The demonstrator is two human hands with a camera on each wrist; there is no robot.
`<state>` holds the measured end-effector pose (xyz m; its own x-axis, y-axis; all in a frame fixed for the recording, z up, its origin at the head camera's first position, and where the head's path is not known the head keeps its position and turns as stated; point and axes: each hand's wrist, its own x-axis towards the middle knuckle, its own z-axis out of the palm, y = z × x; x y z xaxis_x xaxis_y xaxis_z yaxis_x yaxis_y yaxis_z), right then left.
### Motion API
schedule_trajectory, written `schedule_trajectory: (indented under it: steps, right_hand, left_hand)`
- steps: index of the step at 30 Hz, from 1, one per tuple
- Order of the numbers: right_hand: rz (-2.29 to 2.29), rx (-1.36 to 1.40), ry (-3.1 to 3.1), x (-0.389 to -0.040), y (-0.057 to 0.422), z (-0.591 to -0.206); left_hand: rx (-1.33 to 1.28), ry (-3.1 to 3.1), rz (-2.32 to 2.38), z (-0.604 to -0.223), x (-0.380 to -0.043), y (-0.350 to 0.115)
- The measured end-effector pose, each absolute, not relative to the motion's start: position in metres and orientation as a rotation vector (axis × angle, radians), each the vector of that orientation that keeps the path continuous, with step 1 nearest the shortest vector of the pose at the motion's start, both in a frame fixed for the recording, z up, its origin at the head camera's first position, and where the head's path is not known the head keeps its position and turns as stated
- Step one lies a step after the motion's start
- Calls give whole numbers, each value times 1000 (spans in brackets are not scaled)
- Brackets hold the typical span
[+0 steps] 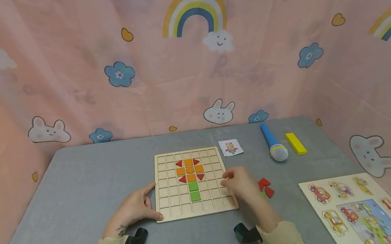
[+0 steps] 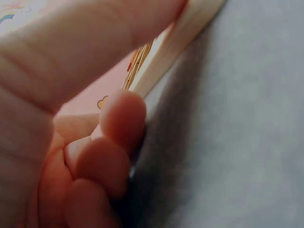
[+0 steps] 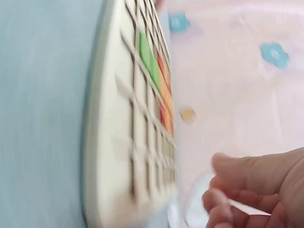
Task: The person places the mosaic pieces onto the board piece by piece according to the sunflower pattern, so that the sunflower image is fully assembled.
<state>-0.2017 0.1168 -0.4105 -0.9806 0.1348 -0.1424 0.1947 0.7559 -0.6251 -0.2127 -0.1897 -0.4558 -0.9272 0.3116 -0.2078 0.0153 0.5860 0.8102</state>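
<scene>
A wooden grid board [image 1: 170, 208] lies on the grey table, a pattern of tiles near its middle. Orange squares surround an orange round piece [image 1: 189, 170]; red triangles [image 1: 200, 177] sit at the corners, and two green squares [image 1: 195, 196] run below. My left hand [image 1: 132, 207] rests at the board's left edge, its thumb at the near corner and index finger farther up the side. Over the right edge hovers my right hand [image 1: 240, 182], fingers bent and fingertips near the thumb; no piece shows between them in the right wrist view.
Loose red pieces [image 1: 269, 192], with a bit of green, lie beside my right hand. Behind the board are a pattern card [image 1: 230, 148], a blue toy microphone [image 1: 271, 140] and a yellow block [image 1: 295, 143]. A vehicle puzzle board [image 1: 315, 201] occupies the near right.
</scene>
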Motion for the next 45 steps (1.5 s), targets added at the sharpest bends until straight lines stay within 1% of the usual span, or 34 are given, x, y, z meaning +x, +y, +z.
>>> schedule_trajectory:
  steps: [5, 9, 16, 20, 23, 28, 34, 39, 45]
  right_hand:
    - [-784, 400, 2867, -192, 164, -406]
    - [-695, 484, 2827, -183, 185, -410]
    - [-490, 494, 2822, -178, 191, -418]
    - [-510, 491, 2825, -177, 189, -420]
    - [-616, 462, 2828, -176, 187, -421]
    - [-994, 358, 2821, -178, 170, -417]
    - [-1483, 260, 2554, -179, 121, -415]
    - [-1618, 221, 2362, -178, 87, -423]
    - [-1608, 147, 2408, -179, 67, -438]
  left_hand:
    - [266, 2486, 1271, -455, -213, -189]
    - [269, 2485, 1274, -455, -213, -190]
    - [278, 2481, 1279, -455, -212, -189]
    - [273, 2487, 1278, -455, -212, -189]
    - [277, 2488, 1276, -455, -212, -189]
    - [281, 2489, 1283, -457, -212, -188]
    - [291, 2473, 1303, -457, -211, -189]
    - [302, 2463, 1308, -457, -211, -189]
    - [287, 2481, 1286, -456, -211, -189]
